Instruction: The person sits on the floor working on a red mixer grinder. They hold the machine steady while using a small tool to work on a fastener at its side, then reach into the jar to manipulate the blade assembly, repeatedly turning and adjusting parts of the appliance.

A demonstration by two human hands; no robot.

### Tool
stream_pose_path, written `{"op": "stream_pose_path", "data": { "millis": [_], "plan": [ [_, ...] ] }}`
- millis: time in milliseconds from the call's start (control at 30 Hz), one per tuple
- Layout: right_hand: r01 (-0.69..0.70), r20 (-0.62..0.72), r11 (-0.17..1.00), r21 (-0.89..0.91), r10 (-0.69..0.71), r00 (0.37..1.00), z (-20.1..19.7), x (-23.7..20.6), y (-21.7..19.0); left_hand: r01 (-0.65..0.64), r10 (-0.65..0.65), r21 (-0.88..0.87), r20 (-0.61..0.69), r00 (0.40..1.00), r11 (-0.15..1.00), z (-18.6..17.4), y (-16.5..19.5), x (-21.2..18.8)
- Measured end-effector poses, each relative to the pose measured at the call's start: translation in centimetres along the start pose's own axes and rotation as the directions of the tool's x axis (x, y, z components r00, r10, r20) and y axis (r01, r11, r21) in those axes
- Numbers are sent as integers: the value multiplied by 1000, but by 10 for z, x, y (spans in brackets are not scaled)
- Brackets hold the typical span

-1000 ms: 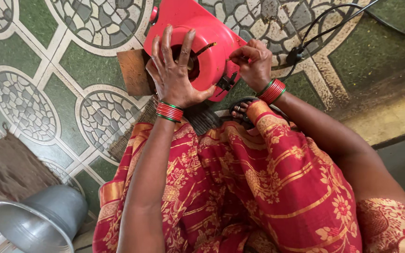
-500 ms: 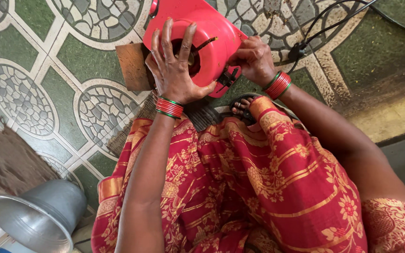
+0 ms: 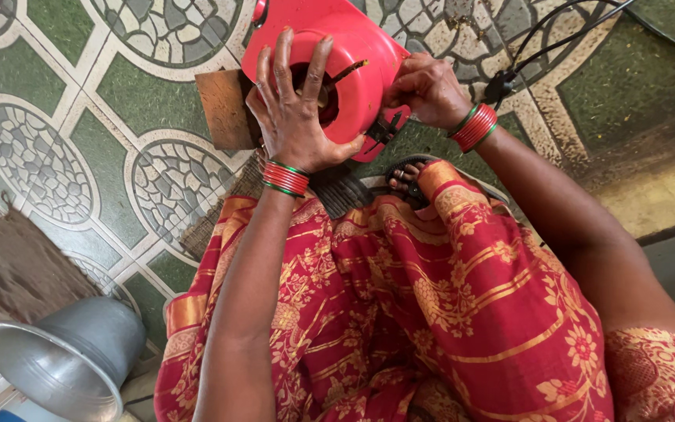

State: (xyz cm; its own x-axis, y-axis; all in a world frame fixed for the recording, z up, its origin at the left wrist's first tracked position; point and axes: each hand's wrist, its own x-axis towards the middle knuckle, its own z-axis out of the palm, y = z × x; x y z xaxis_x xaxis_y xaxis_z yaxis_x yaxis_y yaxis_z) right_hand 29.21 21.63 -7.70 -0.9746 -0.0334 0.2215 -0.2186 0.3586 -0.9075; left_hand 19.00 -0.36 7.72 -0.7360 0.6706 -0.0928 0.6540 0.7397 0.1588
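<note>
we have the red plastic housing (image 3: 353,55) top centre of the head view, resting over the patterned floor tiles (image 3: 80,156), just ahead of our knees. our left hand (image 3: 294,117) lies flat on its near face, fingers spread wide and pointing away from us, palm pressed on the rim of the round opening. our right hand (image 3: 427,90) sits at the right edge, fingers curled in narrow around the lower corner near a small black fitting (image 3: 384,129); we cannot tell exactly what the fingertips pinch. housing is rounded, glossy red, with a dark circular hole in the middle and a dark slot running from it. red and green bangles on both wrists. a brown board (image 3: 224,109) sits under its left side, touching. black cable with plug (image 3: 501,82) lies just right of the right hand. red and gold patterned cloth (image 3: 431,312) covers our lap below. grey metal cone (image 3: 72,355) lies at lower left, well apart.
</note>
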Motion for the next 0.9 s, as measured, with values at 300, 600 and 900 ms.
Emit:
{"op": "stream_pose_path", "data": {
  "millis": [300, 600, 900],
  "plan": [
    [-26, -78, 997, -77, 20, 997, 2, -9, 2, 24, -25, 13, 36, 999, 1000, -1, 2, 0],
    [-111, -104, 994, -1, 110, 989, 3, -6, 10, -16, 16, -31, -10, 1000, 999, 0, -1, -3],
    [-334, -457, 943, 16, 304, 836, 30, 14, 11, 58, -67, -123, -74, 995, 991, 3, -1, -5]
  ]
}}
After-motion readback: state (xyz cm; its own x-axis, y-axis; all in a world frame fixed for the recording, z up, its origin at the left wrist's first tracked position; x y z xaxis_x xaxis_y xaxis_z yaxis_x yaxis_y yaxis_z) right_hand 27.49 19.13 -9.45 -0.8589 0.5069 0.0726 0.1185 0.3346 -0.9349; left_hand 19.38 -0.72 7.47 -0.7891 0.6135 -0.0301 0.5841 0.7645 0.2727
